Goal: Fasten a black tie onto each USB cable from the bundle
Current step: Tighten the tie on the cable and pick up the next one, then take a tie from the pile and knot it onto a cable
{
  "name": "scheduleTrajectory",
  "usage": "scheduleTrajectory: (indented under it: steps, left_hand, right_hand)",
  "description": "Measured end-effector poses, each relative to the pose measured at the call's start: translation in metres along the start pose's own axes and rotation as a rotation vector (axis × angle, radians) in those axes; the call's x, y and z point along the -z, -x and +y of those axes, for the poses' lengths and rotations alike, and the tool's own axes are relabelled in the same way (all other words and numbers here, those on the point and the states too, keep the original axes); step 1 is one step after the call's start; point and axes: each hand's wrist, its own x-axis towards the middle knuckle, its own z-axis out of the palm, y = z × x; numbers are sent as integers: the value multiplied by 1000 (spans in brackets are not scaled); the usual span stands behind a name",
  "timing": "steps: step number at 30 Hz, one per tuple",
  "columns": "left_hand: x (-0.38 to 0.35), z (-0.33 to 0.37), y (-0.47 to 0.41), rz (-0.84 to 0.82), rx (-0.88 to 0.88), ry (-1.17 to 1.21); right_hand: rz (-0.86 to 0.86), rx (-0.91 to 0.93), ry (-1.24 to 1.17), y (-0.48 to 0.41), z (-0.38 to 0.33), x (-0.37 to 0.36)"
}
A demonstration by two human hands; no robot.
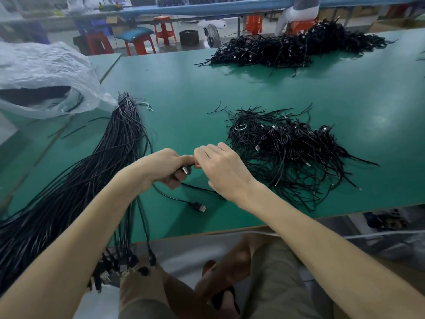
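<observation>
Black USB cable (186,169), silver plug: left hand (169,168) and right hand (222,171) grips closed on it.

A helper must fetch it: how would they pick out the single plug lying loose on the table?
On the green table, look near the front edge, just below the left hand and right hand. One USB plug lies there on bare green. Unlike the long bundle to the left and the tangled pile to the right, it lies alone.
</observation>
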Motion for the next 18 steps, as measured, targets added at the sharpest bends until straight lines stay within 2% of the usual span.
scheduleTrajectory:
  steps: [3, 7, 10, 14, 18]
  left_hand:
    - [2, -3, 0, -78, -29, 38]
    - [-3, -10, 0, -81, -226, 43]
    - [-6, -11, 0, -75, -293, 82]
    - [-13, -8, -4, -18, -336, 20]
    - [-20, -8, -3, 19, -341, 15]
  right_hand:
    - [65, 35, 53, 4, 2, -1]
    - [72, -30, -4, 11, 5, -2]
    - [27, -86, -62, 15, 5, 0]
    - [-32, -169, -59, 16, 6, 9]
    - [-223, -173, -47, 15, 13, 20]
